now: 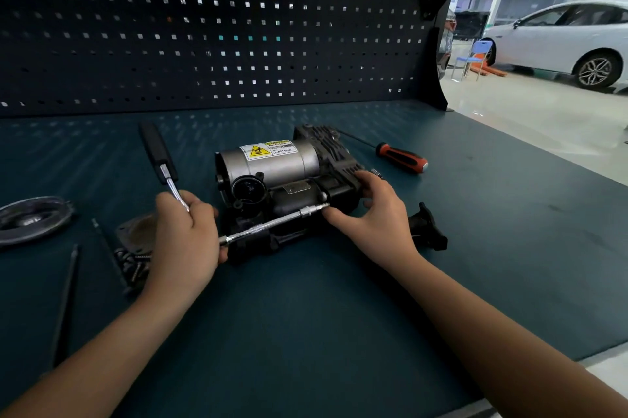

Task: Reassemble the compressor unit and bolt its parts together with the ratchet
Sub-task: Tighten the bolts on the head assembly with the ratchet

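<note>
The table [339, 309] is dark teal, the pegboard [204, 26] near-black with a regular grid of square holes. The compressor unit [278, 166] is silver and black, its label [268, 149] yellow and white. The ratchet [159, 154] is chrome with a black handle, the screwdriver [402, 158] orange-red and black.

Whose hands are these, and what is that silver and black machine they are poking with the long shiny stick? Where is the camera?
The camera sits on a person's head, so you look down at their own two hands. The silver and black machine is a compressor unit, lying on a blue-green workbench. The shiny stick is part of a ratchet, a tool that turns bolts. The left hand grips the ratchet where its black handle meets the long bar. The right hand pinches the bar's far tip against the compressor unit. Lying around are a red and black screwdriver behind the machine, and a heap of dark screws and a round metal cover on the left. Behind stands a wall full of little holes.
</note>
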